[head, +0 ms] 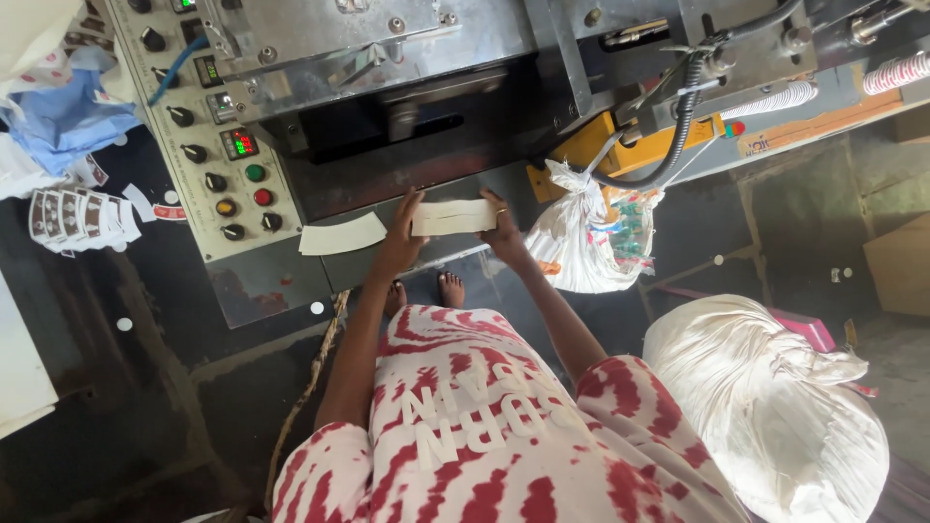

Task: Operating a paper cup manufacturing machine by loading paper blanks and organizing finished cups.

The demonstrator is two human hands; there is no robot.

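Both my hands hold a thick stack of curved cream paper blanks (452, 217) on the metal ledge of a grey machine (387, 87). My left hand (401, 232) grips the stack's left end, fingers on top. My right hand (503, 228) grips its right end. One loose curved blank (341, 235) lies flat on the ledge just left of my left hand. My arms reach forward over my red-and-white patterned shirt.
A control panel (208, 126) with knobs, coloured buttons and lit displays stands at the left. A tied white plastic bag (591, 237) hangs at the right of the ledge. A large white sack (765, 407) sits lower right. Printed paper pieces (77, 218) lie on the dark floor.
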